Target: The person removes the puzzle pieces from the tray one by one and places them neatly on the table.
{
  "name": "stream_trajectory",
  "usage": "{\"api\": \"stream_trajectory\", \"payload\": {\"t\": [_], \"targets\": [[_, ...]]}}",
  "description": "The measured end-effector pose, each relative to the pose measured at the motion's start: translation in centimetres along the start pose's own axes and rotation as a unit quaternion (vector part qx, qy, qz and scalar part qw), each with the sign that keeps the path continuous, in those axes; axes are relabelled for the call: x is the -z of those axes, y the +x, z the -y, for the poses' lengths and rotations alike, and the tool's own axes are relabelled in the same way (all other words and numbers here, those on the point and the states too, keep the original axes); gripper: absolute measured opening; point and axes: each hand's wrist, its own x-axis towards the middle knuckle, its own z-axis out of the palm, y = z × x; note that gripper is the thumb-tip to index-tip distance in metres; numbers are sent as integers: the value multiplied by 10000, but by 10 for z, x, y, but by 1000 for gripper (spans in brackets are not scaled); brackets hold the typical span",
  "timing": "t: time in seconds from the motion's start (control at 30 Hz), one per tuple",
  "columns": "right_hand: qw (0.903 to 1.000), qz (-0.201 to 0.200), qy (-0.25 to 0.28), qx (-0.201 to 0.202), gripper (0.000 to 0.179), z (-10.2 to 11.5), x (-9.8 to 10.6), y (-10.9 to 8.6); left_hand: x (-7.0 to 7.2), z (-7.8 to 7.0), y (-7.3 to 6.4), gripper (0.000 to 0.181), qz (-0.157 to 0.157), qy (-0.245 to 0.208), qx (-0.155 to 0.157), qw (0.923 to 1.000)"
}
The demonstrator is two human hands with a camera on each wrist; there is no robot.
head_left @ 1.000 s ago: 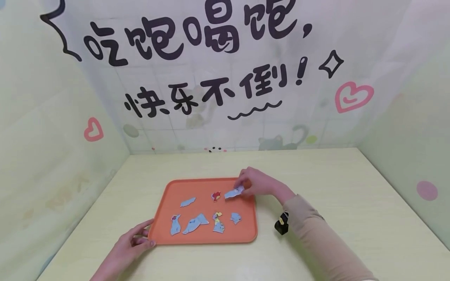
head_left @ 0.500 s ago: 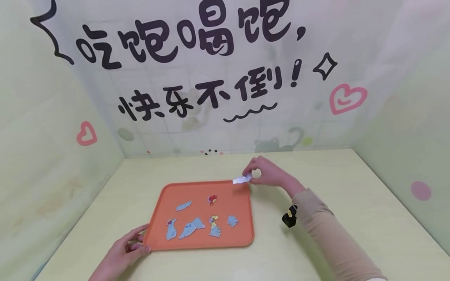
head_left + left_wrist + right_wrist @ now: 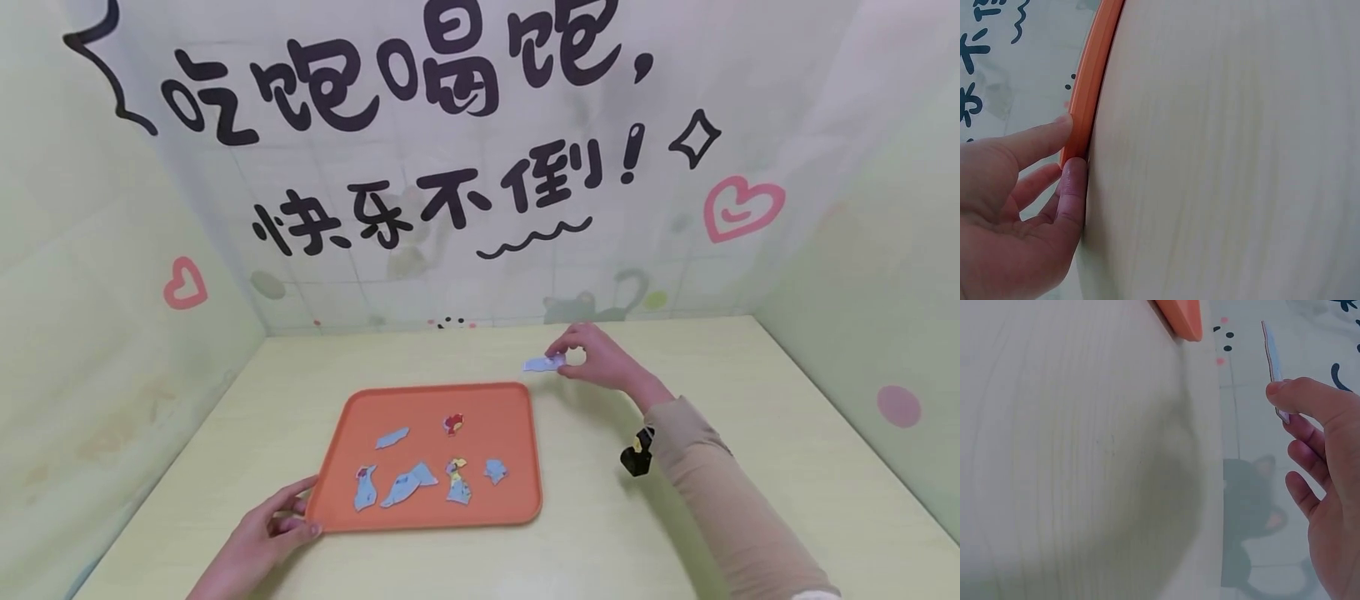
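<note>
An orange tray (image 3: 420,402) lies on the table with several flat, irregular puzzle pieces on it, mostly light blue. A mostly red piece (image 3: 453,424) lies toward its back, and a yellow-and-blue piece (image 3: 457,482) nearer the front. My left hand (image 3: 262,533) grips the tray's near left corner; the left wrist view shows thumb and fingers around the orange rim (image 3: 1091,87). Beyond the tray's far right corner, my right hand (image 3: 596,358) pinches a light-blue puzzle piece (image 3: 537,365) between thumb and fingers, above the table. That piece appears nearly edge-on in the right wrist view.
The pale wooden table (image 3: 600,533) extends around the tray. A patterned back wall (image 3: 420,292) with black lettering rises behind it, and side walls stand left and right. A black device (image 3: 637,454) is at the right wrist.
My right hand has lifted the light-blue puzzle piece from the tray and carried it back and right, past the tray's rim. The left hand has stayed at the tray's corner.
</note>
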Motion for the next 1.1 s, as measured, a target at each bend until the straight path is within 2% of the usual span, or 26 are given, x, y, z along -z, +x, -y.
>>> {"api": "stream_trajectory", "payload": {"t": [0.17, 0.3, 0.53, 0.67, 1.1], "targets": [[9999, -141, 60, -28, 21, -15, -4, -6, 0, 0, -1, 68, 6, -44, -64, 10000], [9988, -31, 296, -381, 22, -24, -8, -11, 0, 0, -1, 68, 7, -110, -55, 9999], [9942, 245, 378, -973, 25, -33, -16, -15, 1, 0, -1, 67, -8, -42, -38, 10000], [9910, 390, 554, -1155, 27, -34, -20, -18, 1, 1, -1, 67, -11, -41, -53, 10000], [9840, 587, 1106, -1268, 29, -46, -27, -24, 0, 2, 2, 68, -23, -61, 17, 10000]]}}
